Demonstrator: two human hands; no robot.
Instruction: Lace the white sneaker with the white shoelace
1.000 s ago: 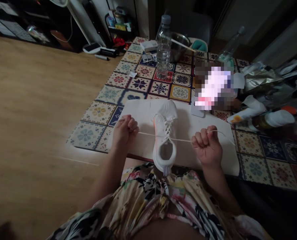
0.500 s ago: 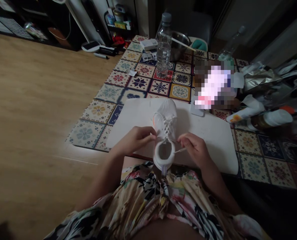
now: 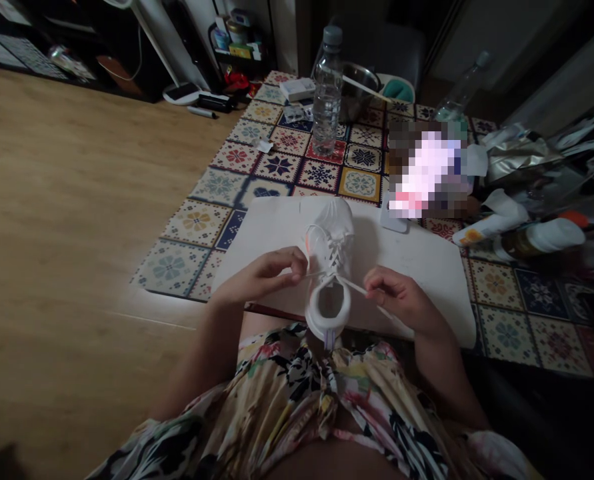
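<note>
Shoe (image 3: 333,220), lace (image 3: 353,286) out to both sides.
Left hand (image 3: 277,270) and right hand (image 3: 399,297) each pinch one strand; apparently a lace-drawing step, next move calling for even tension.

A home, it seems: beyond the fingers (image 3: 297,257), a gaily patterned table (image 3: 319,175) bears a bottle (image 3: 327,100) and pot (image 3: 354,107); far left of them, wooden floor (image 3: 101,187) and shelves (image 3: 84,43).
</note>
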